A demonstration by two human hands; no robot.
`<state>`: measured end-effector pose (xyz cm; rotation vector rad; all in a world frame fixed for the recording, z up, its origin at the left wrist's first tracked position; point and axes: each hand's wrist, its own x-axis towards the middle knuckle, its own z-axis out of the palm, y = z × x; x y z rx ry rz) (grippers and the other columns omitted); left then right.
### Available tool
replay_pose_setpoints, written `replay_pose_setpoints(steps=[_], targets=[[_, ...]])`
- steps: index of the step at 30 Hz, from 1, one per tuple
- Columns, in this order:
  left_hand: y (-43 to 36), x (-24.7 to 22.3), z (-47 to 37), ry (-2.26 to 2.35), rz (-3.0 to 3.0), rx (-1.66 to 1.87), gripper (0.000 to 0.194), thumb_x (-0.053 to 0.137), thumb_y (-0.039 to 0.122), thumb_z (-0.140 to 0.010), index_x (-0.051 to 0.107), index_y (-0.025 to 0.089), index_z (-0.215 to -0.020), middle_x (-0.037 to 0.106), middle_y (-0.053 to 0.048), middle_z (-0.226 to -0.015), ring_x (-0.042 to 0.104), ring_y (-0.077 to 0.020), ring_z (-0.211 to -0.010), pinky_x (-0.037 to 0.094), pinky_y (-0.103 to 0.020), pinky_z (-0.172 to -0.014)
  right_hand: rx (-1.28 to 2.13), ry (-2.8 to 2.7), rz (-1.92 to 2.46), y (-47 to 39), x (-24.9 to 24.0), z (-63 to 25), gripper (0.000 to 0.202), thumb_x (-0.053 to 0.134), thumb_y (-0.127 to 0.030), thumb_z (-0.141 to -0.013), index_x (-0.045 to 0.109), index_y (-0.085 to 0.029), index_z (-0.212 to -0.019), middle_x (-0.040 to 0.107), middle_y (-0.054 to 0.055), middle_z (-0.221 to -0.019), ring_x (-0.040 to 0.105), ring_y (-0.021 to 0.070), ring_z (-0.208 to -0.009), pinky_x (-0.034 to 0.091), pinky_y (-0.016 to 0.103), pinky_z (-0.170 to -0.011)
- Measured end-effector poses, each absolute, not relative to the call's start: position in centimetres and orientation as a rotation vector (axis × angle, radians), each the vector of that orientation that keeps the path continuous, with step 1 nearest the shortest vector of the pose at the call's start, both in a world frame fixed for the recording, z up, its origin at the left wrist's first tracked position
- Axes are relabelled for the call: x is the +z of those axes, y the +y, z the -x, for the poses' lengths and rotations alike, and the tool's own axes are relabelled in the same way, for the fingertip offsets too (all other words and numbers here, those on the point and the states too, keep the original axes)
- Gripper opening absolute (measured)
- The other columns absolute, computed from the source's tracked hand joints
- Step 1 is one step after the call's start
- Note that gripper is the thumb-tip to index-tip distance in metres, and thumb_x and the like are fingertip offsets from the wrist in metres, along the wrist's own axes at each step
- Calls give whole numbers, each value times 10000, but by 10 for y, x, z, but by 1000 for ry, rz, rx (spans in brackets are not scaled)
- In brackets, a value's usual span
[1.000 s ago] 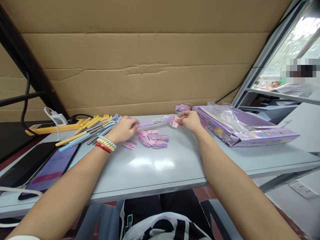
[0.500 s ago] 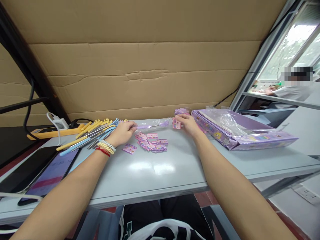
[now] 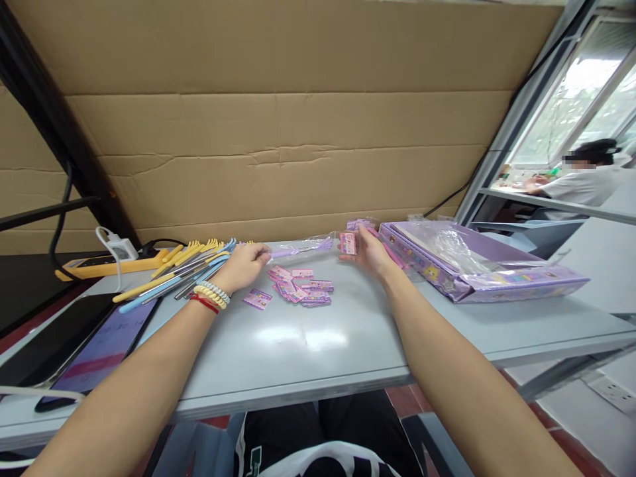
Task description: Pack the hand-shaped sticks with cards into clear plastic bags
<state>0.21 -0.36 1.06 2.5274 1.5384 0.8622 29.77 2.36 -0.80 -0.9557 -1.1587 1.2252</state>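
My left hand (image 3: 244,266) is closed in a pinch on the near end of a clear plastic sleeve (image 3: 303,248), in which a long purple claw-ended rod, apparently a back scratcher, lies. Between the fingers of my right hand (image 3: 370,250) is a small pink and purple printed card (image 3: 348,243), held upright just right of the sleeve's far end. More of these cards (image 3: 301,287) lie in a loose heap in front of the sleeve, with another card (image 3: 257,299) off to the left. Yellow and blue back scratchers (image 3: 183,268) are piled beside my left wrist.
A purple printed box (image 3: 477,265) with crumpled clear plastic (image 3: 452,245) on it stands at the right. Small purple packets (image 3: 360,224) lie behind my right hand. Phones (image 3: 106,351), a white charger (image 3: 122,246) and a yellow power strip (image 3: 99,265) occupy the left. Another person (image 3: 586,179) sits far right.
My right hand has turned a little and shifted slightly left, and the card now faces me more fully. My left hand keeps its pinch on the sleeve.
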Motion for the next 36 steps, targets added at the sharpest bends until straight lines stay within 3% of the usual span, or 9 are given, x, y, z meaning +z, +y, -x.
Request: replay_pose_setpoints(steps=[3, 6, 9, 16, 19, 24, 29, 32, 36], targets=[[-5, 12, -2, 1537, -2498, 866, 302, 396, 302, -814, 654, 160, -886, 670, -37, -737, 582, -173, -701, 431, -274, -690, 1205, -1115, 920, 25, -7, -298, 317, 485, -475, -798, 600, -180, -781, 643, 74, -825, 626, 196, -789, 544, 314, -664], [-7, 13, -3, 1536, -2482, 873, 300, 395, 302, -814, 652, 166, -887, 661, -29, -700, 581, -173, -703, 432, -269, -680, 1092, -1169, 965, 28, -12, -298, 180, 625, -348, -713, 624, -168, -726, 641, 52, -781, 619, 170, -757, 545, 293, -708], [-7, 13, -3, 1517, -2495, 877, 299, 395, 316, -815, 652, 173, -871, 658, -26, -696, 583, -175, -717, 429, -266, -679, 976, -1227, 1000, 31, -17, -299, 178, 677, -320, -666, 640, -156, -723, 646, 35, -765, 614, 155, -733, 549, 300, -734], [-10, 14, -7, 1360, -2466, 797, 293, 421, 352, -797, 638, 162, -847, 673, -37, -799, 583, -173, -728, 432, -280, -680, 549, -1205, 1447, 34, -17, -310, 140, 601, -267, -699, 580, -160, -611, 593, 25, -545, 547, 144, -423, 454, 269, -457], [-13, 15, -9, 1283, -2353, 656, 246, 464, 360, -766, 614, 168, -804, 633, -16, -677, 564, -163, -635, 425, -269, -587, 485, -1225, 1431, 33, -16, -310, 169, 566, -305, -719, 566, -170, -617, 587, 22, -530, 508, 127, -387, 402, 251, -418], [-16, 15, -8, 1143, -2127, 439, 216, 498, 375, -742, 487, 197, -620, 505, 22, -510, 471, -125, -467, 384, -258, -479, 557, -1226, 1193, 34, -15, -304, 281, 605, -448, -693, 567, -170, -712, 566, 7, -540, 487, 119, -428, 418, 254, -443], [-11, 13, -10, 1052, -2094, 691, 332, 460, 426, -792, 437, 188, -561, 430, 27, -502, 409, -103, -482, 353, -255, -501, 856, -1026, 843, 26, -5, -297, 442, 572, -621, -695, 527, -203, -829, 629, 53, -795, 605, 163, -699, 501, 271, -576], [-11, 13, -15, 981, -1974, 844, 310, 487, 409, -783, 452, 175, -581, 440, 26, -533, 407, -94, -497, 333, -246, -502, 1032, -1035, 874, 16, -3, -287, 446, 625, -593, -674, 504, -220, -886, 624, 54, -920, 615, 147, -733, 487, 232, -546], [-13, 8, -24, 891, -1801, 894, 325, 550, 445, -739, 474, 160, -604, 489, 17, -569, 441, -93, -506, 352, -246, -515, 1255, -1302, 930, 5, -7, -261, 448, 709, -481, -648, 520, -196, -937, 635, 53, -888, 608, 130, -632, 431, 210, -437]])
